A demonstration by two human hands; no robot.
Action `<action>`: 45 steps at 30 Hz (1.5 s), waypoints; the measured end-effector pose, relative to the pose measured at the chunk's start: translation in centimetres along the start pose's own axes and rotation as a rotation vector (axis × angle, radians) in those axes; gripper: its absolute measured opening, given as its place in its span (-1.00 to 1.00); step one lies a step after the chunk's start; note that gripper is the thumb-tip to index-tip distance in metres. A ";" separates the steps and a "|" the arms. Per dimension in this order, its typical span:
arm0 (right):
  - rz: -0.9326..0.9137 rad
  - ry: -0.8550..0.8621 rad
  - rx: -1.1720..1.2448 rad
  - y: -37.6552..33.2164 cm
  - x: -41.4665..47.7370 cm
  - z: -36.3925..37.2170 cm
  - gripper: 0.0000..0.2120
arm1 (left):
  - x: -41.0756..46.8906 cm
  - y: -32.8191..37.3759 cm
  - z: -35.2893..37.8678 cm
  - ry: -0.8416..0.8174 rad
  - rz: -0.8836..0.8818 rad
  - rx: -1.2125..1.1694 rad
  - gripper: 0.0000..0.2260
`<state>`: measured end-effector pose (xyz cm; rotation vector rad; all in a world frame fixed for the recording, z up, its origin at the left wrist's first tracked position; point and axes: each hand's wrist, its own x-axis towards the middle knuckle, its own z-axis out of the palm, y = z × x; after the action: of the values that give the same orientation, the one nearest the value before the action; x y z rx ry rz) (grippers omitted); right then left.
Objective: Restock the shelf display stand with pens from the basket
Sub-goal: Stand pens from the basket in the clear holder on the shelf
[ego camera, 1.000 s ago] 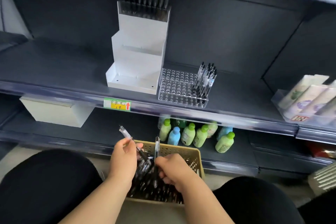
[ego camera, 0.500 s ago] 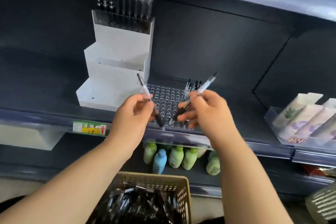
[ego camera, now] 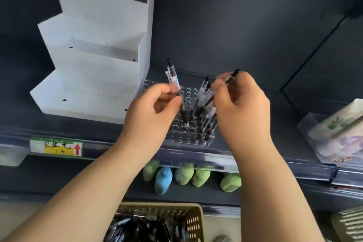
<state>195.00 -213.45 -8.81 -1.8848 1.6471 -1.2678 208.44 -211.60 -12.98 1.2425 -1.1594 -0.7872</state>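
Observation:
A clear acrylic pen stand (ego camera: 186, 137) full of round holes sits on the dark shelf, with several pens (ego camera: 204, 118) standing at its right side. My left hand (ego camera: 151, 116) pinches a clear pen with a black grip (ego camera: 173, 82), nearly upright, its tip down over the stand's holes. My right hand (ego camera: 241, 104) grips another pen (ego camera: 231, 76), tilted, above the standing pens. The tan basket (ego camera: 194, 222) below holds many more pens.
A white stepped display (ego camera: 94, 76) stands left of the stand, with dark pens in its top tier. A price label (ego camera: 57, 146) is on the shelf edge. Green and blue bottles (ego camera: 184, 176) stand on the lower shelf. Packaged goods (ego camera: 339, 133) lie at the right.
Both hands rose from the basket to the shelf, each with a pen. Since half a second ago the left pen has turned upright and both hands have lowered over the stand.

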 end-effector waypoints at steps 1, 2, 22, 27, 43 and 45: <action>-0.031 -0.002 -0.052 0.1 0.1 0.1 -0.93 | 0.1 -0.3 0.1 0.015 -0.012 -0.022 -0.84; -0.050 0.003 -0.079 0.1 0.2 0.2 -0.93 | 0.2 -0.7 0.1 0.031 -0.020 -0.035 -0.84; -0.135 0.042 -0.205 0.5 1.3 0.5 -0.94 | 0.2 -1.6 0.4 -0.033 0.068 0.016 -0.79; -0.167 0.031 -0.275 0.9 1.2 0.9 -0.92 | -0.1 -2.0 0.9 -0.048 0.063 0.037 -0.76; -0.274 0.101 -0.490 2.7 1.6 2.3 -0.81 | -0.2 -3.5 2.7 -0.110 0.165 0.133 -0.72; -0.256 0.093 -0.485 2.5 1.6 2.2 -0.80 | 0.0 -3.8 2.9 -0.119 0.194 0.222 -0.80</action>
<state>195.04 -216.28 -11.17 -2.4172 1.9466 -1.1316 206.18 -213.22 -16.86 1.2537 -1.4721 -0.6060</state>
